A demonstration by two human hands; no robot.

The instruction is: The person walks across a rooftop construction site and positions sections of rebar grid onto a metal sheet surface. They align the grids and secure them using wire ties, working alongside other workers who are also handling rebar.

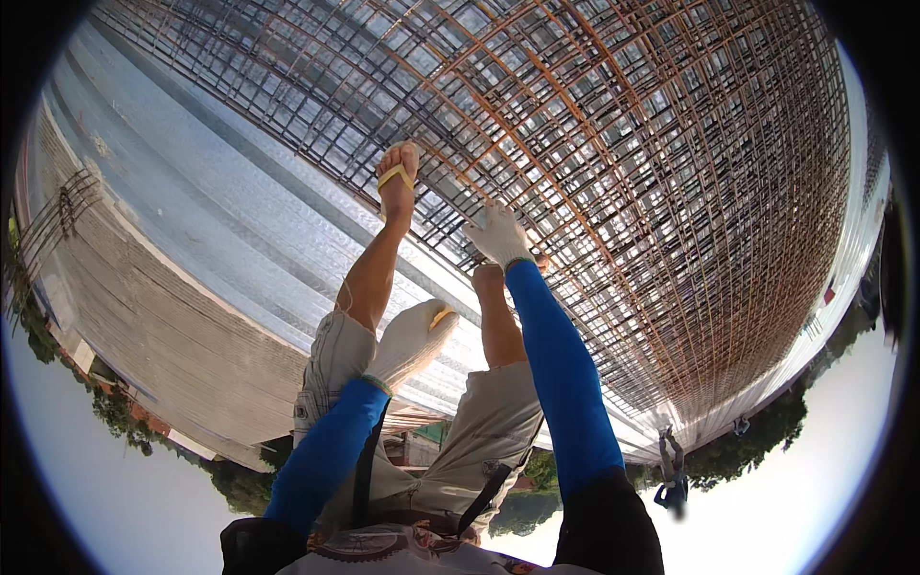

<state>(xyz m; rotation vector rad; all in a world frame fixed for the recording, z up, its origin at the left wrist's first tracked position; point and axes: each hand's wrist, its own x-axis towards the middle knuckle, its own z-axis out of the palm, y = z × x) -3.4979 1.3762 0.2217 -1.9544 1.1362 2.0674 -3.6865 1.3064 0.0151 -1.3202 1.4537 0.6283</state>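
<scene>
My left hand point(410, 343), in a white knit glove, is closed above the metal deck, between my legs. A small yellow-orange piece point(443, 317) shows at its fingers; the rest of what it holds is hidden. My right hand point(496, 236), gloved the same way, reaches down to the rebar mesh point(575, 163). Its fingers bend onto a bar near the mesh's edge, with the thumb to the left. The mesh is a dense grid of crossing bars, rusty brown in places and darker at the left.
Ribbed metal decking point(220, 182) runs beside and under the mesh. My left foot point(397, 177), in a yellow-strapped sandal, stands at the mesh edge. Bent bars point(65, 211) stick up at far left. Another person point(673, 474) stands at the lower right, with trees behind.
</scene>
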